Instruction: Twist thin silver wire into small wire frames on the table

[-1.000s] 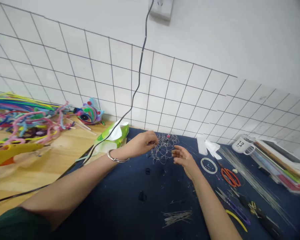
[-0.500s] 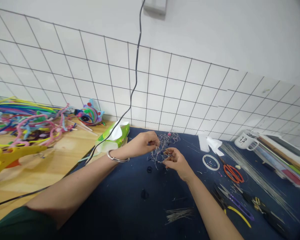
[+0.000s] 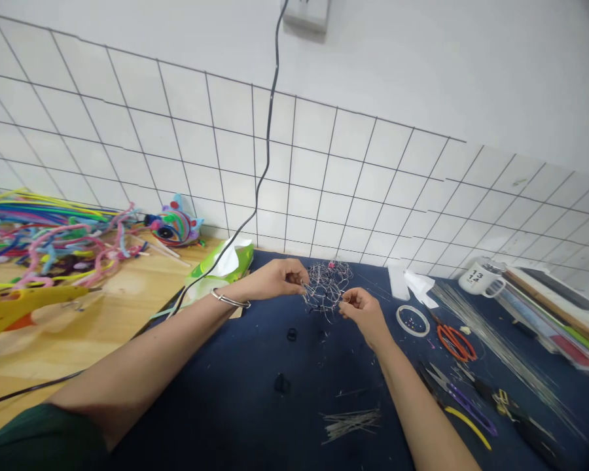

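Between my hands is a wire figure [image 3: 322, 291] of looped silvery wire, with dark bits along its lower side and a small pink-red spot near its far end. My left hand [image 3: 285, 277] pinches its left edge with thumb and fingertips; a metal bangle [image 3: 230, 299] circles that wrist. On the right edge, my right hand [image 3: 362, 310] closes thumb and fingers on a wire loop. Nearer me on the dark blue cloth [image 3: 216, 405] lie two small black coils [image 3: 282, 384] and a bundle of short wires [image 3: 351, 424].
Right of my right arm lie orange-handled scissors [image 3: 456, 341], purple-handled snips [image 3: 466, 398], pliers [image 3: 468, 425], a white ring dish [image 3: 413, 320], long wires [image 3: 500, 347] and a mug [image 3: 481, 278]. Leftward are a tissue pack [image 3: 240, 261], pipe cleaners [image 3: 69, 248] and a yellow glue gun [image 3: 10, 314].
My hands have moved apart, the right one slightly to the right, and now hold the wire figure by opposite sides. More of its loops show between them.
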Demonstrator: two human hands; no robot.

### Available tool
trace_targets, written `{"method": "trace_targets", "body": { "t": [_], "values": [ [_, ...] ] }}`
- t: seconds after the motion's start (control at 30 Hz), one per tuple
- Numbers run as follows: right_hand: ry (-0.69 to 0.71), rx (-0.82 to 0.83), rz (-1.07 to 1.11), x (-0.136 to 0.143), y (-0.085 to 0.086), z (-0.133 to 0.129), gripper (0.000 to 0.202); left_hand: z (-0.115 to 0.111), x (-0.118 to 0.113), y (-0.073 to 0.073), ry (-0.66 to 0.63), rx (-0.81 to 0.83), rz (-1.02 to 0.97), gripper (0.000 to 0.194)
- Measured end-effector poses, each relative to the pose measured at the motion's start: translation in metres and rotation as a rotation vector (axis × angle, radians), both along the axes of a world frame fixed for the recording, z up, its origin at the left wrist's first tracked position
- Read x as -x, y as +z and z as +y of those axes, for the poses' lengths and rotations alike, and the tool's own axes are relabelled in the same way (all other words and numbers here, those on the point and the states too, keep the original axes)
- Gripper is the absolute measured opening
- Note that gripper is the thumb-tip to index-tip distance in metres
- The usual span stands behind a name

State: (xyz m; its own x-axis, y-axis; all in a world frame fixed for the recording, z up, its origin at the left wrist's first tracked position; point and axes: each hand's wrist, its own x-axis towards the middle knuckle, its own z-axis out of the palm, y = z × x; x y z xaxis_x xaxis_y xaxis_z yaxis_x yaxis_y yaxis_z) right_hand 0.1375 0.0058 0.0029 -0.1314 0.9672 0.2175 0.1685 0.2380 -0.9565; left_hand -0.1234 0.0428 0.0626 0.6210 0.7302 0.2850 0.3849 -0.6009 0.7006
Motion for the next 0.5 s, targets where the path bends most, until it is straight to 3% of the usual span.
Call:
{"method": "trace_targets", "body": {
  "t": [0.2, 0.3, 0.5],
  "values": [
    [-0.061, -0.064, -0.052, -0.005, 0.002, 0.001, 0.013, 0.001, -0.001, -0.001, -0.014, -0.005, 0.023, 0.020],
    [-0.061, -0.060, 0.075, 0.000, 0.004, -0.002, 0.024, 0.000, -0.005, -0.005, -0.008, -0.021, -0.003, 0.017],
    [0.093, 0.141, 0.365, 0.007, 0.015, -0.012, 0.035, 0.000, -0.012, -0.014, -0.038, 0.006, -0.158, 0.009]
  ]
}}
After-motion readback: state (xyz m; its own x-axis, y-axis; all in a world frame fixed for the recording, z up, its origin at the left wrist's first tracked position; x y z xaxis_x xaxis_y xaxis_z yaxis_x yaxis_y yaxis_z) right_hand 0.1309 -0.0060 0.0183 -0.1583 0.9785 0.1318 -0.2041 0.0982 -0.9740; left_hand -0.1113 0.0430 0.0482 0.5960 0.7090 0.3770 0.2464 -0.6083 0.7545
